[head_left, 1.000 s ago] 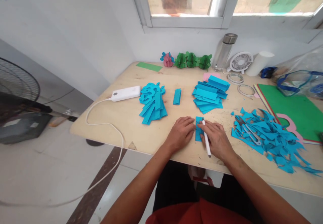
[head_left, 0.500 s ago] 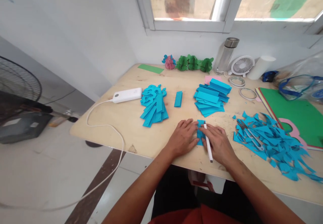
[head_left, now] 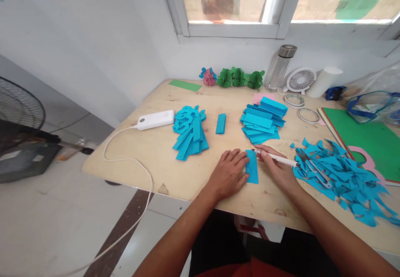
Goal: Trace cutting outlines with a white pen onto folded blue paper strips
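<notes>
A blue folded paper strip [head_left: 252, 169] lies upright-on in front of me near the table's front edge. My left hand [head_left: 229, 173] rests flat on its left side, fingers stretched out. In my right hand [head_left: 276, 168] is a white pen [head_left: 278, 158], its tip at the top right of the strip. Behind the hands sits a stack of blue folded strips [head_left: 262, 121]. One single blue strip [head_left: 221, 123] lies farther left, beside a pile of cut blue paper shapes [head_left: 191, 133].
To the right are blue paper scraps [head_left: 350, 185] with scissors [head_left: 317, 173] on top, and green sheets [head_left: 368, 139]. A white power bank [head_left: 155, 119] with a cable lies left. Green paper figures [head_left: 238, 78], a bottle [head_left: 280, 71] and a small fan [head_left: 300, 80] stand at the back.
My right hand has moved off the paper to the right. The pen has swung from pointing down toward me to lying across, tip on the strip's upper edge. More of the strip shows.
</notes>
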Motion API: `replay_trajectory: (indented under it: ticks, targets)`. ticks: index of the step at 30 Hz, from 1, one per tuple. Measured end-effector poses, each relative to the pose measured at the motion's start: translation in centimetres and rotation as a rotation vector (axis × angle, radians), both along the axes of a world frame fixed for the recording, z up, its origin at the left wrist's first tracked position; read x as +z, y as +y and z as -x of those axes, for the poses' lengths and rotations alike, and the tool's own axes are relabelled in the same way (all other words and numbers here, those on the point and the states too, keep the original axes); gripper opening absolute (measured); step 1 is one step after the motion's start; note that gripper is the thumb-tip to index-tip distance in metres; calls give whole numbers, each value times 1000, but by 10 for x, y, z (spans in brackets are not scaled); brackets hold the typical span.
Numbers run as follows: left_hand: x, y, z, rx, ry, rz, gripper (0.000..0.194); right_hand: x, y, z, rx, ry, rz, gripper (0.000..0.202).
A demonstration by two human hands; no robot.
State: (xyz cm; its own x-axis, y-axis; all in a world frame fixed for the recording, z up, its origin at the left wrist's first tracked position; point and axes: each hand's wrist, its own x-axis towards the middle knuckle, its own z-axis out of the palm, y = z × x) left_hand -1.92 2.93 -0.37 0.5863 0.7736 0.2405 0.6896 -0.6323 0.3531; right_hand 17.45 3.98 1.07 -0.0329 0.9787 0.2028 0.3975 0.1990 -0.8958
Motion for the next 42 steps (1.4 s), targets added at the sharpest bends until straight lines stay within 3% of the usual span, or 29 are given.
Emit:
replay_trajectory:
  ticks: [5, 15, 42]
  targets:
    - [1, 0, 1, -2, 0, 4, 42, -12, 17, 11, -59, 57, 31, 26]
    - [2, 0, 1, -3, -12, 41, 47, -22, 19, 14, -40, -29, -2, 23]
    - [3, 0, 2, 4, 13, 39, 49, -13, 16, 17, -17, -191, -9, 23]
